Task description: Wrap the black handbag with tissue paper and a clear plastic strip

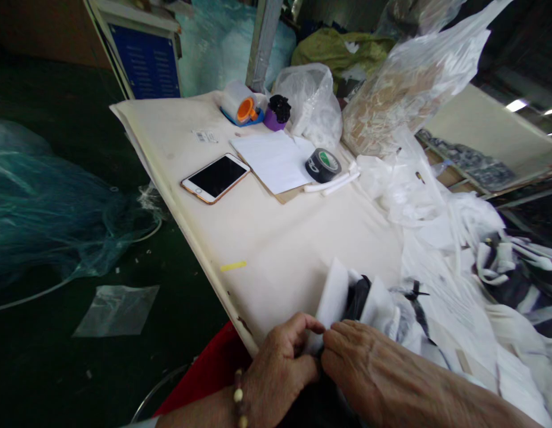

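At the table's near edge, my left hand (287, 359) pinches the lower end of a white foam sheet (333, 291) between thumb and fingers. Right beside it, my right hand (369, 362) is closed, its fingers curled down, and hides whatever its fingertips grip. A folded black piece (358, 297) stands between the foam sheet and another white padded piece (377, 303). More black material shows dimly below the hands. The fingertips of both hands almost meet.
On the white table (276, 238) lie a phone (216, 178), paper sheets (278, 157), a black tape roll (322, 165) and a tape dispenser (240, 104). Stuffed plastic bags (391, 89) stand behind. White wrapped items (472, 285) pile up at right. Teal film (57, 202) covers the floor left.
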A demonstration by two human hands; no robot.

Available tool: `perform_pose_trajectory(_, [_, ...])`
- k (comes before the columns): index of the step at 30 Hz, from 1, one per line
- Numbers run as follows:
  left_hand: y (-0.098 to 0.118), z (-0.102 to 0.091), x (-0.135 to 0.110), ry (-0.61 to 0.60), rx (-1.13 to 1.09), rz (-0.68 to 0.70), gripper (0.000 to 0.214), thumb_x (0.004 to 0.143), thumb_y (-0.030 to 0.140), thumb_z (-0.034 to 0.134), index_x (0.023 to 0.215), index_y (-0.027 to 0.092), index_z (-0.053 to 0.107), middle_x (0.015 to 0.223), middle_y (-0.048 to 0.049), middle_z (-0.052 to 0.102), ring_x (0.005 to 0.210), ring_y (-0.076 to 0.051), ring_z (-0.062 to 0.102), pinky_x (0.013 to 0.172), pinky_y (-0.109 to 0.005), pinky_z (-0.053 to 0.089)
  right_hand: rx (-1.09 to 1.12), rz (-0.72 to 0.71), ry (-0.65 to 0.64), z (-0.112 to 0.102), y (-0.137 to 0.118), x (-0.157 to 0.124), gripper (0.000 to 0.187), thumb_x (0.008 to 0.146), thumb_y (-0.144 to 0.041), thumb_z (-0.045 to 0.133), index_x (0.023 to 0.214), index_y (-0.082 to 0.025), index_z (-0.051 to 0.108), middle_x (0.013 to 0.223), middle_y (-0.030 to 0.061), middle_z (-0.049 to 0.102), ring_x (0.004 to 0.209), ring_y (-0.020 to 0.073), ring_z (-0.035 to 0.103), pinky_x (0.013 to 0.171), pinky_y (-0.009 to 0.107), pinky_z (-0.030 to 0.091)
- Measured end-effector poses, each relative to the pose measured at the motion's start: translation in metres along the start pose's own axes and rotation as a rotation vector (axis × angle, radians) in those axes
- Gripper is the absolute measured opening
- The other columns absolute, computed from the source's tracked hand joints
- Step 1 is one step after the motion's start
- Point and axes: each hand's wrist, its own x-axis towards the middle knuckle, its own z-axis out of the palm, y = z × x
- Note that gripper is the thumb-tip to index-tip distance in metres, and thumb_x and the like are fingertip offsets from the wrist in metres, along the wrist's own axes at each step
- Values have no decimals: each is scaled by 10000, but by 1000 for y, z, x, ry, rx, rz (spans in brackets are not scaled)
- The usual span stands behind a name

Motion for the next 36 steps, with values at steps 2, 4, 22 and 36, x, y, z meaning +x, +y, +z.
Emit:
perform_pose_trajectory(2, [5,0,-2,16,61,-6,287,642,194,578,927,166,560,658,43,508,648,-115,453,595,-217,337,-37,4,26,-7,0,-2,177,825,-31,429,786,-166,536,695,30,606,630,155,550,633,271,425])
perform_pose_trajectory(4, [12,1,-6,13,142,-27,203,663,217,571,860,168,576,642,49,505,634,-109,444,574,-214,318,-104,9,48,-13,-1,-5,205,833,-32,416,744,-176,532,664,23,595,597,154,535,619,272,424])
perform_pose_trajectory(22, [29,28,-27,-209,1002,292,196,850,257,444,866,148,607,818,-75,590,683,-165,584,594,-226,429,-60,73,27,-46,-11,-26,330,867,-32,312,699,-179,555,646,34,587,574,164,524,556,296,407])
perform_pose_trajectory(36, [-6,48,-28,-112,1241,334,278,833,80,314,1002,133,528,930,-122,607,809,-260,601,714,-375,496,1,83,-112,-49,-16,-38,180,783,-13,428,772,-167,522,719,31,554,619,165,480,577,296,358])
